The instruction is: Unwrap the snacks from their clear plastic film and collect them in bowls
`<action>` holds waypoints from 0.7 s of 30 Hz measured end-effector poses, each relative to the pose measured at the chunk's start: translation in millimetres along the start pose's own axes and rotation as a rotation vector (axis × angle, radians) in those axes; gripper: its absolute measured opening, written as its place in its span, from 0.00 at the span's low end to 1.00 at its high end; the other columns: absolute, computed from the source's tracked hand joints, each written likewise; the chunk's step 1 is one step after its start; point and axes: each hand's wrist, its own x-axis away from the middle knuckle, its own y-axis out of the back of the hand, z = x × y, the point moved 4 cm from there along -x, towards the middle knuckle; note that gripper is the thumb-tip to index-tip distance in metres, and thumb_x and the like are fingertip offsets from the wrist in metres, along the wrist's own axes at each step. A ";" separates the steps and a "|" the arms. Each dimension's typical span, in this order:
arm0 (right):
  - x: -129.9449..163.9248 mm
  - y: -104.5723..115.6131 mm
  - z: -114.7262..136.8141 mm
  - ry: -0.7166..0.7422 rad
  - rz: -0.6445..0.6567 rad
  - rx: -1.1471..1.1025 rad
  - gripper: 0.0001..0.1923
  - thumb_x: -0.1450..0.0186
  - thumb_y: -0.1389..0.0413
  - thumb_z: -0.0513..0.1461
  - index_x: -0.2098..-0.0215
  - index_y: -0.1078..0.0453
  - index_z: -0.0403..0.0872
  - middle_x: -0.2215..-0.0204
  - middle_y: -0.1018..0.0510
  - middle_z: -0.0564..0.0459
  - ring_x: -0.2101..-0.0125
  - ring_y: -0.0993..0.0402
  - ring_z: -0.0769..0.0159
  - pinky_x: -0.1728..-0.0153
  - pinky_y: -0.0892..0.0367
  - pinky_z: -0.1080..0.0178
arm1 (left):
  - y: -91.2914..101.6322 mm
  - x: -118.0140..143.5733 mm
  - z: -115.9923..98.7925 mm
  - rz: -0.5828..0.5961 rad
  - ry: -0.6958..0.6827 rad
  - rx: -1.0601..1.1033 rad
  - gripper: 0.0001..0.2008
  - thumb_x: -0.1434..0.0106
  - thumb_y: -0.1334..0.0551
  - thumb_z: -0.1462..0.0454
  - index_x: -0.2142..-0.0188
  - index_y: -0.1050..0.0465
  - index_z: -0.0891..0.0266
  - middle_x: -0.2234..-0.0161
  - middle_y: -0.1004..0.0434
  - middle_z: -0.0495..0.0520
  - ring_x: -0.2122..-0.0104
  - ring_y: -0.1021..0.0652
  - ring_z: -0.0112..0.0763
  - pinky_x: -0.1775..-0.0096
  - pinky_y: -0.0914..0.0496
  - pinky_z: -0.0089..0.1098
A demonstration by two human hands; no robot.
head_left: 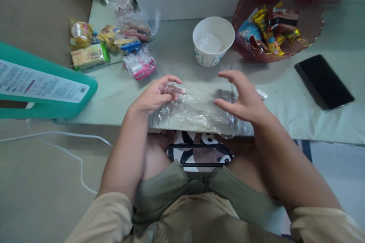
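Observation:
A clear, crinkled plastic bag [194, 110] lies along the table's near edge, and a bit of it hangs over. My left hand [159, 93] grips its upper left end, the fingers curled with film between them and the thumb. Over the bag's right side is my right hand [242, 97], thumb and fingers spread wide apart, holding nothing. Behind the bag stands a white paper cup [209, 55] with clear plastic inside. A small white object [261, 93], partly hidden, sits beside my right hand.
At the back left are several wrapped snacks [91, 56] and a pink packet [140, 62]. A green jug [82, 83] stands at the left edge. To the right are a reddish glass bowl [309, 43] of wrapped sweets and a black phone [325, 81]. White cables [82, 167] trail below left.

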 end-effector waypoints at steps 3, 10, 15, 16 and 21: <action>-14.3 -23.2 -6.4 -0.078 0.441 -0.107 0.30 0.44 0.32 0.49 0.46 0.27 0.49 0.53 0.17 0.45 0.54 0.20 0.53 0.52 0.26 0.52 | -7.7 -2.9 -3.9 0.078 0.025 0.067 0.24 0.56 0.31 0.73 0.57 0.25 0.57 0.68 0.16 0.50 0.76 0.23 0.25 0.70 0.30 0.25; -14.2 -38.7 -11.9 -0.396 0.403 -0.473 0.19 0.44 0.34 0.50 0.72 0.38 0.50 0.78 0.25 0.57 0.76 0.28 0.67 0.74 0.37 0.63 | -22.2 -15.9 -0.4 0.024 -0.015 0.479 0.25 0.43 0.34 0.48 0.51 0.27 0.60 0.54 0.15 0.60 0.52 0.16 0.43 0.54 0.22 0.39; -6.7 -38.2 -15.8 -0.451 0.094 -0.297 0.17 0.41 0.38 0.46 0.77 0.41 0.50 0.81 0.28 0.56 0.77 0.32 0.68 0.73 0.40 0.62 | -64.6 -22.7 20.3 0.079 0.137 0.444 0.29 0.49 0.25 0.49 0.53 0.26 0.61 0.54 0.15 0.61 0.53 0.15 0.44 0.55 0.20 0.38; -5.0 -38.0 -15.3 -0.437 0.093 -0.254 0.17 0.41 0.37 0.45 0.78 0.40 0.50 0.82 0.29 0.56 0.78 0.33 0.68 0.74 0.41 0.62 | -68.1 -24.1 21.8 0.024 0.135 0.407 0.26 0.49 0.24 0.55 0.54 0.26 0.61 0.57 0.14 0.59 0.57 0.15 0.39 0.58 0.21 0.34; 4.8 -36.5 -16.8 -0.525 0.163 -0.419 0.21 0.41 0.36 0.49 0.77 0.43 0.50 0.77 0.21 0.50 0.77 0.27 0.66 0.75 0.37 0.62 | -50.9 -30.3 13.5 -0.355 0.007 0.207 0.02 0.40 0.38 0.67 0.68 0.26 0.63 0.74 0.20 0.51 0.76 0.21 0.26 0.76 0.31 0.24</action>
